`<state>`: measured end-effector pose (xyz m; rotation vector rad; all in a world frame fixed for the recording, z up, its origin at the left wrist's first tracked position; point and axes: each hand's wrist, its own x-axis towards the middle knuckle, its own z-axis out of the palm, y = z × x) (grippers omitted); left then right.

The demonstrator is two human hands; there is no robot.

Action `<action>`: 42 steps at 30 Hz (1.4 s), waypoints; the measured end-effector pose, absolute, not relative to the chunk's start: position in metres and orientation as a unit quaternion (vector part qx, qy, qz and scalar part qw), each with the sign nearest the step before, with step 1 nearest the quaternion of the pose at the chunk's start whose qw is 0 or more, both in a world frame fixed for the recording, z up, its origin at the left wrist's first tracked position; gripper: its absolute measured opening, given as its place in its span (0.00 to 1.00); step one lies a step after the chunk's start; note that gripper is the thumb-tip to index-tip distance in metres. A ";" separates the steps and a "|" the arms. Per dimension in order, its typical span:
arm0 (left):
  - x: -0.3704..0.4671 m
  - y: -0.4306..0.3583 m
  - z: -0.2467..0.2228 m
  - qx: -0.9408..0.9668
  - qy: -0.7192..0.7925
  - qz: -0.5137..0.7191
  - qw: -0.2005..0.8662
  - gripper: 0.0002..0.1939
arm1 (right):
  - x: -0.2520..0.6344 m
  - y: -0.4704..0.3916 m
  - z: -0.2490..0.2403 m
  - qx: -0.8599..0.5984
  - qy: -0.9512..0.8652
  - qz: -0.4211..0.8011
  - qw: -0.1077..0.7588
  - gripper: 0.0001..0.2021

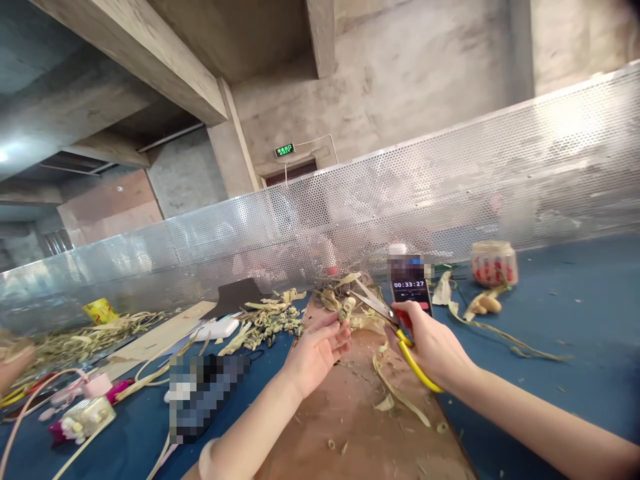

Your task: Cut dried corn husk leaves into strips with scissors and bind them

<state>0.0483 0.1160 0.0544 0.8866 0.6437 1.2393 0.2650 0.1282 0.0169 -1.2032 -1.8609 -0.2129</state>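
Note:
Over a brown board [320, 427], my left hand [320, 350] pinches a small pale-green piece of dried plant [348, 307] at its fingertips. Yellow-handled scissors [417, 370] are gripped in my right hand [437, 340], their blades spread apart and pointing left toward that piece. A visible gap separates the blade tips from my left fingers. Dry, curled leaf scraps [367, 323] lie beneath and behind both hands. Left of my left hand is a heap of small greenish cut plant pieces [280, 320].
A phone showing a timer [411, 287] stands just behind my right hand. Farther right sits a clear jar [494, 265]. Dried stalks [95, 340], a yellow cup [100, 311] and cables are at left, with another person's blurred hand [13, 363]. A perforated metal screen [320, 213] borders the back.

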 end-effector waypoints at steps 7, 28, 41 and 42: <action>0.048 0.120 0.052 0.412 0.305 0.559 0.651 0.09 | 0.266 0.135 0.013 -0.470 -0.746 -0.132 0.452 0.13; 0.049 0.120 0.049 0.435 0.327 0.568 0.618 0.10 | 0.274 0.141 0.016 -0.426 -0.733 -0.303 0.436 0.14; 0.049 0.120 0.049 0.434 0.330 0.569 0.615 0.10 | 0.277 0.144 0.016 -0.409 -0.739 -0.317 0.430 0.13; 0.049 0.120 0.048 0.435 0.331 0.569 0.614 0.10 | 0.277 0.144 0.016 -0.410 -0.740 -0.316 0.430 0.13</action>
